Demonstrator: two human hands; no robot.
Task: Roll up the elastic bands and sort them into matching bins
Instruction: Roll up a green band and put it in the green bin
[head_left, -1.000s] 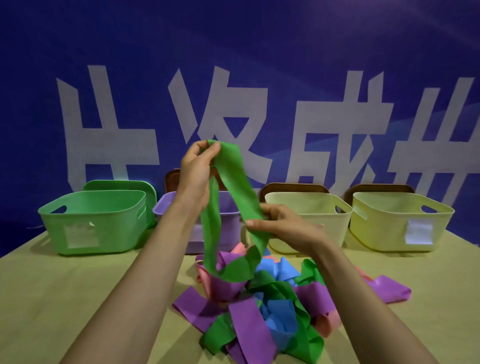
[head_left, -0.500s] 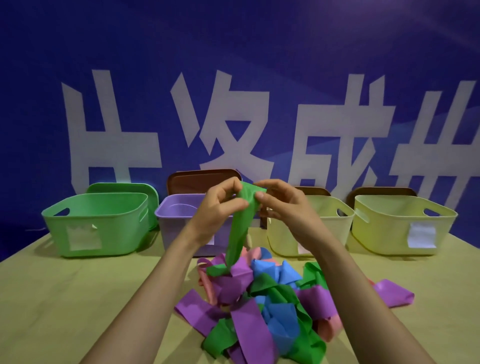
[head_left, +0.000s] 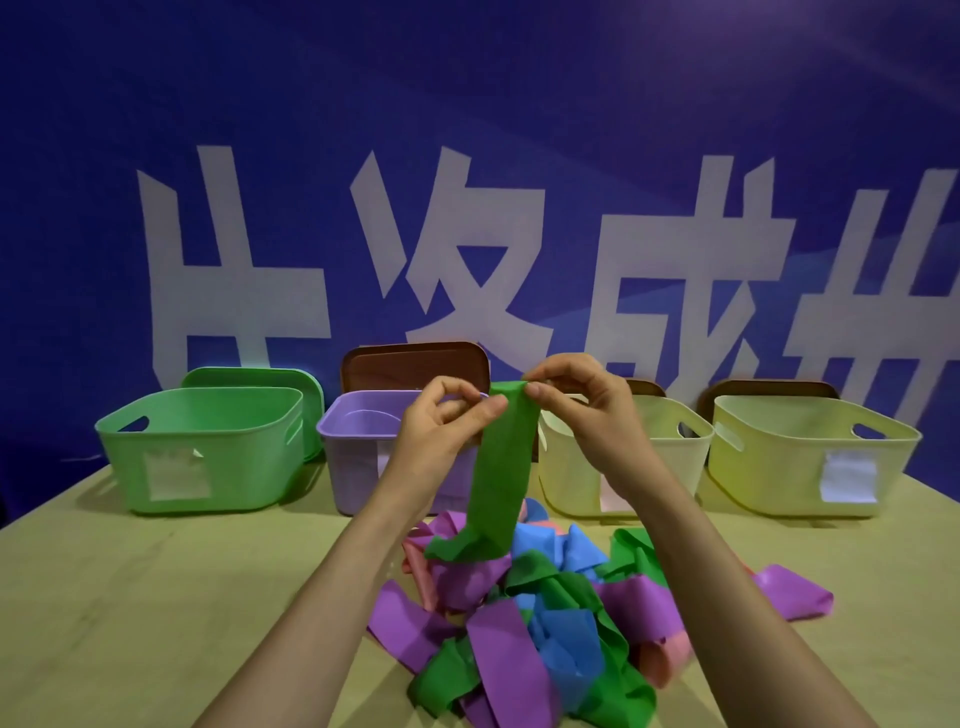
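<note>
Head view | flat green elastic band (head_left: 501, 467) top edge pinched by left hand (head_left: 441, 431) and right hand (head_left: 582, 410) | risk: uneven roll if slack tail snags on pile of coloured bands (head_left: 524, 623)

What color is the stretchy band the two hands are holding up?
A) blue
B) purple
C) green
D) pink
C: the band that the left hand and the right hand pinch by its top edge is green.
</note>
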